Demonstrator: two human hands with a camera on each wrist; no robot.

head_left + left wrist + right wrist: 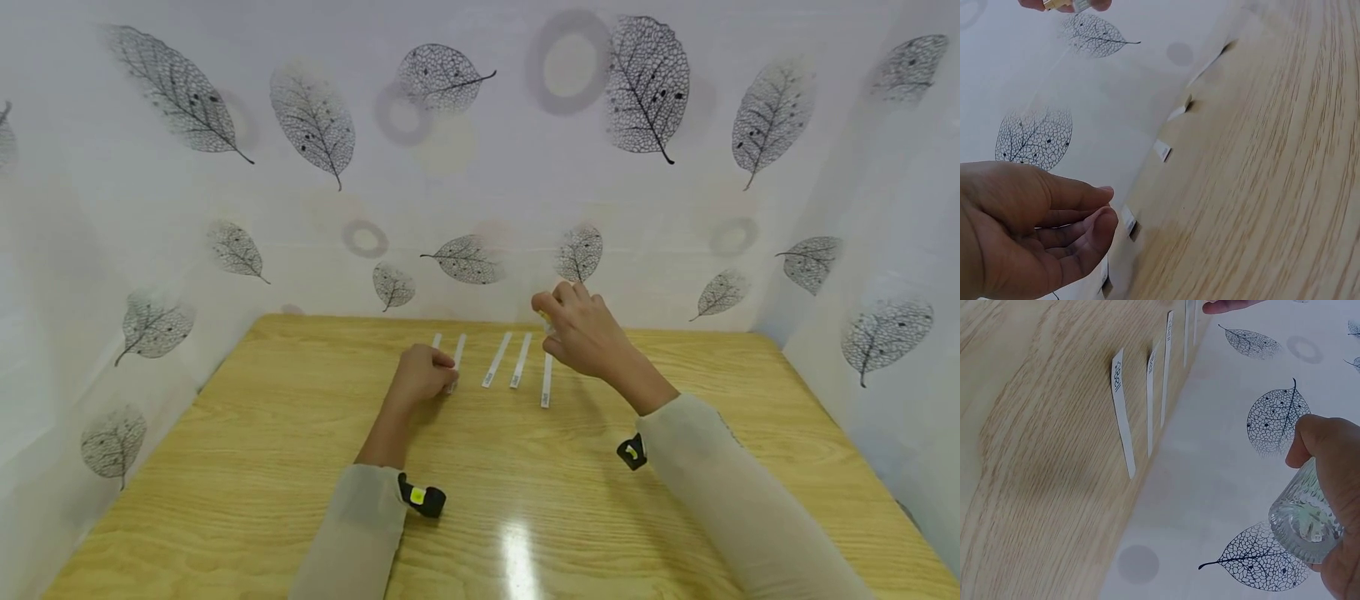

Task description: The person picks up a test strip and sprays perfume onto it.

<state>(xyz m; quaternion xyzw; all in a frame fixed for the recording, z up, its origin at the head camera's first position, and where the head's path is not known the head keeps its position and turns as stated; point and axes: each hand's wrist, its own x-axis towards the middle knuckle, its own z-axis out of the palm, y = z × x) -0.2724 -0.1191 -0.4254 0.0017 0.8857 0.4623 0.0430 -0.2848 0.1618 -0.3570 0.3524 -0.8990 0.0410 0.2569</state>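
Observation:
My right hand (588, 333) grips a small ribbed clear glass bottle (1307, 519), raised above the far edge of the table. A bit of yellow shows at its top in the head view; the hand hides most of it there. Below that hand lies the rightmost white paper strip (546, 392), its near end printed with dark letters. My left hand (422, 373) hovers by the left strips, fingers loosely bent, nothing between thumb and fingertips. Its fingertips overlap a strip (460, 346) in the head view, and another strip (437, 340) is partly hidden behind it.
Two more paper strips (497, 360) lie between the hands, in a row along the back of the wooden table (480, 458). Behind the table rises a pale sheet (495, 192) printed with leaves, which also lines both sides.

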